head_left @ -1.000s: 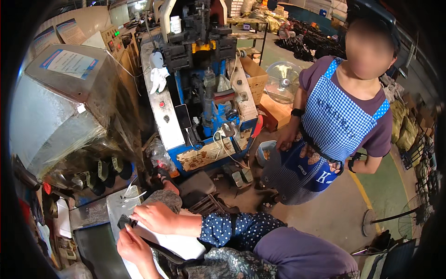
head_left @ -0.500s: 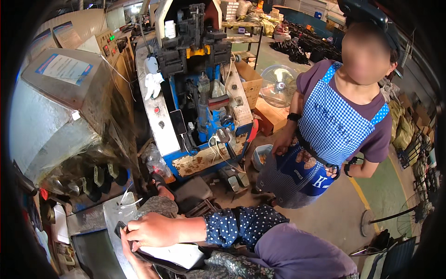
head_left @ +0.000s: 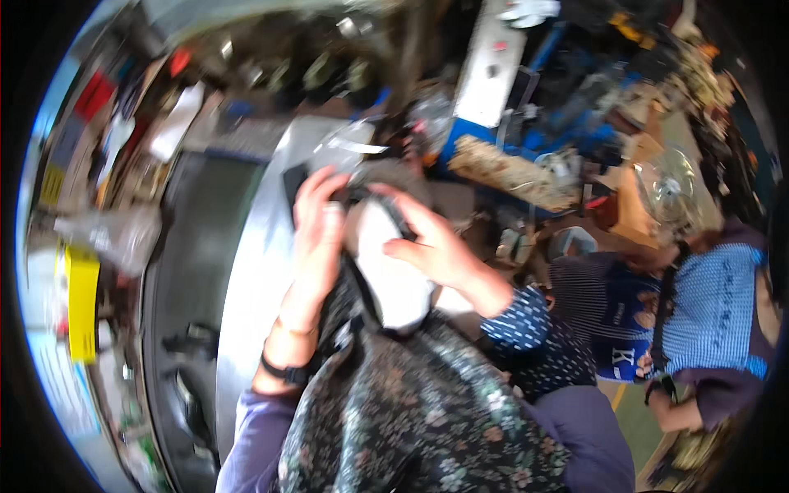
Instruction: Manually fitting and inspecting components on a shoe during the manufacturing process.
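Observation:
On my lap lies a black shoe upper with a white, sole-shaped face (head_left: pixel 394 267) turned up; black material edges it. My right hand (head_left: pixel 440 251) grips its right side, thumb on the white face and fingers round the black edge. My left hand (head_left: pixel 316 238) is at the upper's far left edge, its fingers bent over the black rim, though motion blur softens them. A dark flat piece (head_left: pixel 293 193) shows beside the left fingers. Under the upper spreads a dark floral apron (head_left: pixel 411 403).
A metal ledge (head_left: pixel 259 246) runs along my left, beside a dark conveyor belt (head_left: pixel 185 263) carrying black shoes (head_left: pixel 189 407). Beyond stands a blue-and-white machine (head_left: pixel 485 164). A co-worker in a blue checked apron (head_left: pixel 715 304) stands at the right. A yellow box (head_left: pixel 80 304) sits far left.
My view has swung left and down, so the machine and co-worker sit farther right. The white face shows more fully. My right hand has moved from the far end to the right side.

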`<state>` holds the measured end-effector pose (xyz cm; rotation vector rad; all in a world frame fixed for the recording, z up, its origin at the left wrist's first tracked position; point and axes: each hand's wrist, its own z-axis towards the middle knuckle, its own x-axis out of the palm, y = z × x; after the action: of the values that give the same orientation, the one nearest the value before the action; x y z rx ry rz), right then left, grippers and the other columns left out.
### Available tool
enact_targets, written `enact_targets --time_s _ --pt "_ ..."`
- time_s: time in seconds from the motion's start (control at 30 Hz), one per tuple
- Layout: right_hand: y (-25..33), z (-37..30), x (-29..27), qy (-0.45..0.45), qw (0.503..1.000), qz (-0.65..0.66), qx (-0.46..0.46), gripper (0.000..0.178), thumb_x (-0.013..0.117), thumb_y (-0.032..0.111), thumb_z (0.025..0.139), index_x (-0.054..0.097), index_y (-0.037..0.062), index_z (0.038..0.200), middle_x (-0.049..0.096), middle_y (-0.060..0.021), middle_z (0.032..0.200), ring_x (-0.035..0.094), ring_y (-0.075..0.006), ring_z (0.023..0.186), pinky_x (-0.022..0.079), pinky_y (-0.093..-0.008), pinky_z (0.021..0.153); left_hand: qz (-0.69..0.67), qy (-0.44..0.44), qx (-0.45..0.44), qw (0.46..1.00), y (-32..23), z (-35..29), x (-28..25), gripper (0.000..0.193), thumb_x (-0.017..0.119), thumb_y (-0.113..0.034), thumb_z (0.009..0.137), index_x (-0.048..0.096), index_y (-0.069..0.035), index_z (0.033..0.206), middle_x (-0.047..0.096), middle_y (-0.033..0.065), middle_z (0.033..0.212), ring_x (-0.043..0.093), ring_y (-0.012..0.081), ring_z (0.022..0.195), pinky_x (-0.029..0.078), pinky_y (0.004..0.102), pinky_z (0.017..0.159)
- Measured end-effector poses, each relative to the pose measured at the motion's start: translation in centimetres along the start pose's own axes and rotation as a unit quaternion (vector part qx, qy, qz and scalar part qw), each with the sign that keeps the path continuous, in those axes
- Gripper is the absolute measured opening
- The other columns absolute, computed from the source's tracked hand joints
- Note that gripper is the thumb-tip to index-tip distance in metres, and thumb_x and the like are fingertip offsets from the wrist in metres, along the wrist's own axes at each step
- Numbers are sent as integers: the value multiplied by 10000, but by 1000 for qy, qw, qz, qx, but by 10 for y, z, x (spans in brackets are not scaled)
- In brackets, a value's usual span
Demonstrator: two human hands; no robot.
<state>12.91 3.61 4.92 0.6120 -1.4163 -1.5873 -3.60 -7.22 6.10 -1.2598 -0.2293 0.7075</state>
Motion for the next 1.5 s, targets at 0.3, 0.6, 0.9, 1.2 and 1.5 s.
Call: enact_targets --time_s 0.3,0.6,0.9,1.2,1.5 --pt "-22 -41 -1 -62 971 -96 211 313 612 247 1024 701 -52 1033 667 28 845 554 -36 743 462 -227 667 -178 2 -207 962 3 -6 -34 490 745 -143 890 532 -39 1318 647 49 1064 610 135 960 507 272 847" --pt "-28 -5 33 34 908 -365 205 449 423 345 1069 639 -49 1087 704 -234 918 691 -372 855 539 -431 828 -188 26 -215 958 32 -17 -34 563 783 -94 859 500 -37 1343 625 75 1162 587 157 1073 486 291 936" --pt "-14 21 27 106 760 -638 64 334 577 279 994 612 -46 1062 716 -173 874 718 -329 789 574 -412 701 -198 39 -303 932 36 2 -31 702 790 -134 872 382 57 1411 637 120 1165 618 177 1038 503 287 915" --pt "-32 -43 24 3 973 101 210 793 618 202 1002 123 -8 1584 513 -128 1412 535 -175 1223 460 -314 1001 -288 20 -311 905 39 -13 -27 506 424 -371 1052 456 43 1341 579 205 1288 542 332 1202 371 416 1065" --pt "-25 -23 69 -41 978 -95 182 826 595 242 1017 55 -91 1548 530 -246 1349 548 -242 1205 467 -324 987 228 91 -181 952 7 -1 -36 489 374 -384 1065 524 63 1194 672 312 1082 637 501 1014 523 511 893"
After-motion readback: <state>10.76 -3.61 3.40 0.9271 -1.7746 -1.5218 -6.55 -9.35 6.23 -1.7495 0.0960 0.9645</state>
